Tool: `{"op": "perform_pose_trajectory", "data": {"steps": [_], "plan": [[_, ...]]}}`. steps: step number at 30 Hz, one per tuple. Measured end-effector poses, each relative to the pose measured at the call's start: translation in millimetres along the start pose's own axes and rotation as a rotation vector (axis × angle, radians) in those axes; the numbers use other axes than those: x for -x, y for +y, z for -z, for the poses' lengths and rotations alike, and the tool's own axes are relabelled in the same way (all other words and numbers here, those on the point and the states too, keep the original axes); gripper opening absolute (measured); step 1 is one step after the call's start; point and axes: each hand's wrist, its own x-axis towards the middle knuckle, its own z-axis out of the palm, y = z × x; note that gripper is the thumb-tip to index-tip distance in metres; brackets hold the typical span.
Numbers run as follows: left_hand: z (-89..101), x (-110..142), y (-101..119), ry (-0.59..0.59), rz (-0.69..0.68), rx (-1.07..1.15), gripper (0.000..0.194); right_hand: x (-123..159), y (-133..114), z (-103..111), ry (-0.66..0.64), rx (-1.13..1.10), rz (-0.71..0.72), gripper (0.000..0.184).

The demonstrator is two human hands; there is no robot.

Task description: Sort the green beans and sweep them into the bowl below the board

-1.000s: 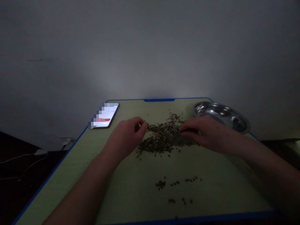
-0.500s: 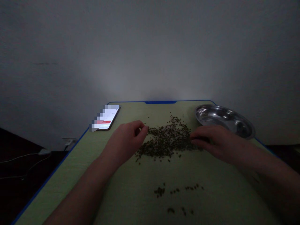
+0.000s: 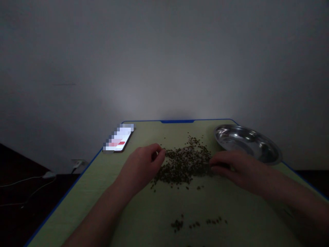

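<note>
A loose pile of small dark grains, like dried seeds or beans (image 3: 183, 163), is spread over the middle of the pale green table (image 3: 144, 212). At the pile's left edge is my left hand (image 3: 145, 163), thumb and fingertips closed together. My right hand (image 3: 235, 168) is at the right edge, its fingers closed in a pinch in front of the metal bowl. Whatever lies between the fingertips of either hand is too small or hidden to make out. Closer to me, a small cluster of the same grains (image 3: 177, 224) sits beside a short broken row (image 3: 213, 221).
A shallow oval steel bowl (image 3: 267, 151) stands at the back right, partly behind my right hand. A lit phone (image 3: 118, 139) lies at the back left. The table's blue edge (image 3: 177, 121) is near the grey wall. White cables (image 3: 48, 175) run at the lower left.
The camera has tilted up slightly, so everything appears lower in the picture. Both hands stay pinched at the two sides of the pile, with little visible movement over the table.
</note>
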Motion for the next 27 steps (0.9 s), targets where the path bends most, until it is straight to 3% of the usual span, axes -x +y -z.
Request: {"op": "perform_pose_trajectory", "data": {"steps": [8,27], "plan": [[-0.7,0.1,-2.4,0.0,0.01,0.003,0.031,-6.3,0.1,-9.1,-0.003,-0.015,0.014,0.016],[-1.4,-0.1,0.1,-0.009,-0.032,-0.005,0.032,2.5,-4.4,0.3,-0.098,-0.015,-0.006,0.018]]}}
